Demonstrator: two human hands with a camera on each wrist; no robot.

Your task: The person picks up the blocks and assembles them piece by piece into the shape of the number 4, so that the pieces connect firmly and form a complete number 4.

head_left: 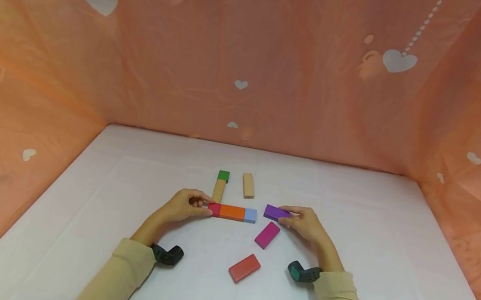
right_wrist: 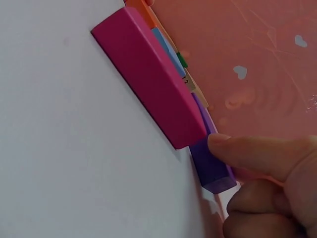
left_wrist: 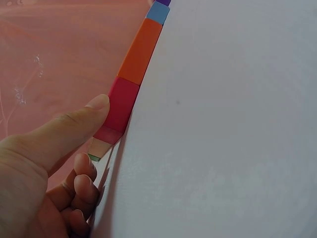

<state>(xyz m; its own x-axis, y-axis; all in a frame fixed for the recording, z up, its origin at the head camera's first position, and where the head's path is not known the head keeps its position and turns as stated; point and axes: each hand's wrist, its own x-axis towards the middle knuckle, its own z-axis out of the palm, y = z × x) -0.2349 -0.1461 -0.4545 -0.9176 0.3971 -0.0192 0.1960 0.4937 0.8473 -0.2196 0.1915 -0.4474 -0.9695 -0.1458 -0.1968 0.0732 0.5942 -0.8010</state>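
Note:
A row of touching blocks lies across the middle of the table: a crimson block (head_left: 214, 209), an orange block (head_left: 232, 213) and a light blue block (head_left: 250, 215). My left hand (head_left: 184, 205) pinches the crimson one at the row's left end, its thumb on the near side in the left wrist view. To the right of the row, my right hand (head_left: 305, 223) pinches the right end of a purple block (head_left: 275, 213). A small gap separates purple from light blue. Just in front of the purple block lies a magenta block (right_wrist: 148, 79), tilted.
Behind the row, a natural wood block (head_left: 219, 190) runs back to a green block (head_left: 223, 176). Another wood block (head_left: 248, 185) lies right of it. A coral red block (head_left: 244, 268) lies nearer, between the forearms. An orange curtain (head_left: 255, 67) encloses the white table (head_left: 63, 226).

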